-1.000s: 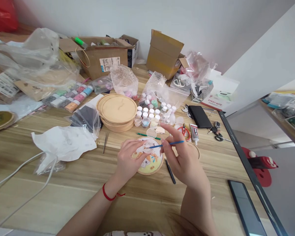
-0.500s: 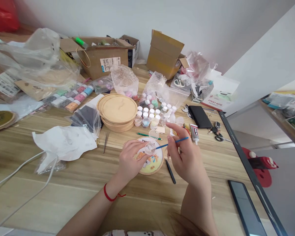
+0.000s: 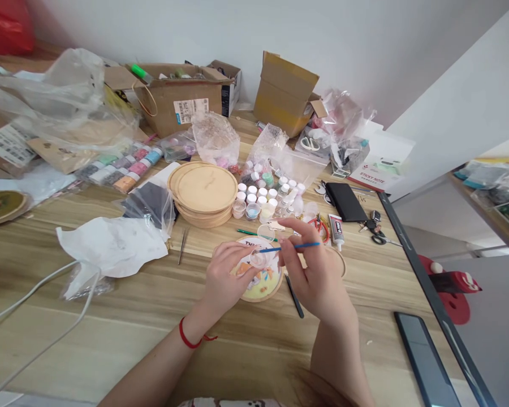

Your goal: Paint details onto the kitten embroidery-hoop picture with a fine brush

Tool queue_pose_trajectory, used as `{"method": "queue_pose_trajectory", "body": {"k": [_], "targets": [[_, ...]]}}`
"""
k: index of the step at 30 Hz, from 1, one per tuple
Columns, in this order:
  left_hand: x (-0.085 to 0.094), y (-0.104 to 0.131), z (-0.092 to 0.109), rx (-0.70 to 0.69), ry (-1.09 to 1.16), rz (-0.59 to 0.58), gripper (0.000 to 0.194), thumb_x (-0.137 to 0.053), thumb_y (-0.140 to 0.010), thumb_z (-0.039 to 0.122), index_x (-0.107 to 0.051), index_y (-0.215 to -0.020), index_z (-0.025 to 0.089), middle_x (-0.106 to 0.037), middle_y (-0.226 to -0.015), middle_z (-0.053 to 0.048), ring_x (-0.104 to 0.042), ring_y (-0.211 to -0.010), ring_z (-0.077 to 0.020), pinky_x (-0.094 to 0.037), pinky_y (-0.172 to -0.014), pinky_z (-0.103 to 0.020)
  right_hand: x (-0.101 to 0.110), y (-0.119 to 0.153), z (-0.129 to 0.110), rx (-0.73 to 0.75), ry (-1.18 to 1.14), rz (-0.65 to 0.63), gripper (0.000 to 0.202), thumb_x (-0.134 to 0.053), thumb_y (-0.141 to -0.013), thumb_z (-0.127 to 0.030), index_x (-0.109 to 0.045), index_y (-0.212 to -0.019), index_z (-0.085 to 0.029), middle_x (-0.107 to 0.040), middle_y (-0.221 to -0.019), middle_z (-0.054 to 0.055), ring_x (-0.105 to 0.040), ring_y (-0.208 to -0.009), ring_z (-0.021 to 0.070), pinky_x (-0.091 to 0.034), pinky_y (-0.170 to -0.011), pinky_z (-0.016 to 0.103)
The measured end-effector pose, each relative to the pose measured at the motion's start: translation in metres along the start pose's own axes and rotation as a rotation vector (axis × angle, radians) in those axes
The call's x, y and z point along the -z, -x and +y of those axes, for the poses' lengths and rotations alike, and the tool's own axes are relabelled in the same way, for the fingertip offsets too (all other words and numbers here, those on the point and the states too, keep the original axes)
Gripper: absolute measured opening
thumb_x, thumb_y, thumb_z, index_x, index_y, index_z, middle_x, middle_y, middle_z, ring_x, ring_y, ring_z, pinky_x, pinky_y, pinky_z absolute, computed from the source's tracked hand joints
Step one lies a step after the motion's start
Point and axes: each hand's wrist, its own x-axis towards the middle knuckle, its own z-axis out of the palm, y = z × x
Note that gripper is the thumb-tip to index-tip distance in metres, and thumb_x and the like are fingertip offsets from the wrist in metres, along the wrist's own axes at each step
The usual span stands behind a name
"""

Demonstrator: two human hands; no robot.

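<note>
My left hand (image 3: 229, 277) is closed on a small clear jar (image 3: 259, 260), its rim between thumb and fingers. A thin blue brush (image 3: 299, 247) is pinched in my right hand (image 3: 314, 271), its tip at the jar's mouth. Below both hands lies a round wooden disc with a painted picture (image 3: 258, 291), partly covered by my left hand and the jar. Just beyond it are a clear round lid (image 3: 266, 232) and a green pencil (image 3: 246, 231). Black tweezers (image 3: 294, 297) rest to the right of the disc.
A stack of wooden discs (image 3: 203, 189) stands behind my left hand, beside several white-lidded jars (image 3: 258, 195). Right of these lie a glue tube (image 3: 336, 230), a black wallet (image 3: 345, 202) and scissors (image 3: 384, 239). A phone (image 3: 426, 356) is near the table's right edge; cardboard boxes (image 3: 186, 96) stand behind.
My right hand has shifted slightly left and down, and the brush now lies flatter, with its tip by the jar's upper left rim. My left hand and the jar stay put.
</note>
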Motion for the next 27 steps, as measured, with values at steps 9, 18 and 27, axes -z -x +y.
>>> {"method": "queue_pose_trajectory", "body": {"k": [9, 18, 27], "targets": [[0.0012, -0.0008, 0.0010, 0.021, 0.005, -0.004, 0.025, -0.079, -0.076, 0.026, -0.072, -0.099, 0.021, -0.075, -0.089, -0.005, -0.067, -0.089, -0.0217, -0.056, -0.082, -0.038, 0.0008, -0.0003, 0.0024, -0.071, -0.008, 0.058, 0.022, -0.041, -0.098, -0.021, -0.043, -0.120, -0.022, -0.058, -0.063, -0.007, -0.057, -0.049, 0.0117, -0.043, -0.050, 0.025], [0.0009, -0.0009, -0.0009, 0.019, -0.028, 0.014, 0.024, -0.079, -0.077, 0.028, -0.072, -0.098, 0.020, -0.074, -0.090, -0.006, -0.067, -0.089, -0.0217, -0.056, -0.081, -0.038, -0.0021, 0.0021, 0.0072, -0.083, 0.039, 0.027, 0.017, -0.039, -0.098, -0.022, -0.045, -0.114, -0.020, -0.064, -0.084, 0.002, -0.057, -0.048, 0.0104, -0.044, -0.050, 0.027], [0.0025, -0.0029, -0.0031, 0.051, -0.062, 0.014, 0.022, -0.077, -0.078, 0.030, -0.072, -0.096, 0.020, -0.074, -0.090, -0.007, -0.068, -0.088, -0.0216, -0.057, -0.080, -0.038, -0.0037, -0.0012, 0.0023, -0.121, 0.002, -0.017, 0.017, -0.039, -0.098, -0.022, -0.044, -0.114, -0.021, -0.057, -0.058, -0.007, -0.058, -0.045, 0.0128, -0.041, -0.047, 0.025]]}}
